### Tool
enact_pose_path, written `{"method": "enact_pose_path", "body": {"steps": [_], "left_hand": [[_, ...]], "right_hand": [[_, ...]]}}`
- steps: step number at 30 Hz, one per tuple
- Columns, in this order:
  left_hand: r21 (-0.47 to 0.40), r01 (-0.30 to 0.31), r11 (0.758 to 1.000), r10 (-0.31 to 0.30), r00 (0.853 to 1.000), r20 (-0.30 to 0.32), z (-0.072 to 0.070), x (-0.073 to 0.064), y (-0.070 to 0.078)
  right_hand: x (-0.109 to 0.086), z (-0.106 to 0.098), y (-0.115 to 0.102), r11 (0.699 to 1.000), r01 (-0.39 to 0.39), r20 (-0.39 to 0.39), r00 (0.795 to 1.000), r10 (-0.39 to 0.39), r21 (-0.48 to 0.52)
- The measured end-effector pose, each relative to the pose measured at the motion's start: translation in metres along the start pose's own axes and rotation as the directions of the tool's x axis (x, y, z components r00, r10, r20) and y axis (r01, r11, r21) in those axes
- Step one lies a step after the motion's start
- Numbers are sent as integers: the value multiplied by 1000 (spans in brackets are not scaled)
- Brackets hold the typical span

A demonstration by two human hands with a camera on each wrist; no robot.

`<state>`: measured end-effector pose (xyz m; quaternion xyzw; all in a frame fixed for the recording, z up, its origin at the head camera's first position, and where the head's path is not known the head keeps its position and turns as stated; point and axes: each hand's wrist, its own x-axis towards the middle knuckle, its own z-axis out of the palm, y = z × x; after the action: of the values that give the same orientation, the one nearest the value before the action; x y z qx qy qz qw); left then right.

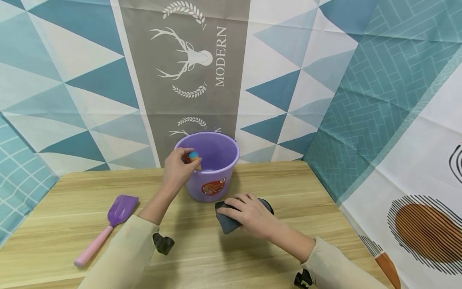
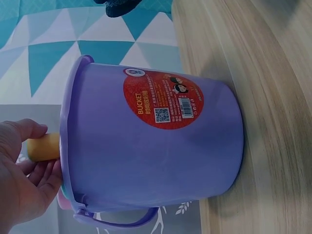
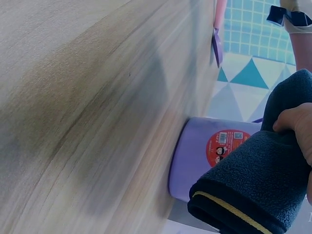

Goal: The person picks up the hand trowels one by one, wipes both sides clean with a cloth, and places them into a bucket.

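Note:
At the rim of a purple bucket (image 1: 196, 188), my left hand (image 1: 177, 168) pinches a short yellow cylinder with a blue end (image 1: 193, 155) between thumb and fingers. The left wrist view shows this yellow cylinder (image 2: 45, 147) upright at the rim, its lower part hidden by the bucket wall. Pink and teal bits show beside the fingers there. My right hand (image 1: 252, 214) grips a folded dark blue towel (image 1: 227, 223) over the table, just in front and to the right of the bucket. In the right wrist view the towel (image 3: 253, 175) has a yellow stripe near its edge.
A shovel (image 1: 120, 210) with a purple blade and pink handle lies on the wood-grain table (image 1: 202, 257), left of my left forearm. Patterned cloth (image 1: 274, 92) hangs behind the table and along its sides. The bucket stands near the table's back edge.

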<state>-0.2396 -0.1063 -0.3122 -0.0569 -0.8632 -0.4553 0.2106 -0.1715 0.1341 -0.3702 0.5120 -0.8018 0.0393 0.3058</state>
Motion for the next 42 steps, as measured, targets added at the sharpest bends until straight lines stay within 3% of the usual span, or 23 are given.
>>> {"method": "enact_pose_path", "body": {"steps": [11,20,28,42], "left_hand": [[46,-31,998,31,999,11,0,1,-3],[106,-54,993,48,997,57,0,1,-4],[90,-63,994,59,997,39,-2,1,-7],[35,-59,998,59,998,4,-18,-3,-12]], "right_hand": [[0,0,1,1000,-4,13,1000,4,1],[0,0,1,1000,-5,7,1000,5,2],[-1,0,2,1000,-7,11,1000,7,-1],[1,-4,1,1000,3,-1,1000,-3,4]]}}
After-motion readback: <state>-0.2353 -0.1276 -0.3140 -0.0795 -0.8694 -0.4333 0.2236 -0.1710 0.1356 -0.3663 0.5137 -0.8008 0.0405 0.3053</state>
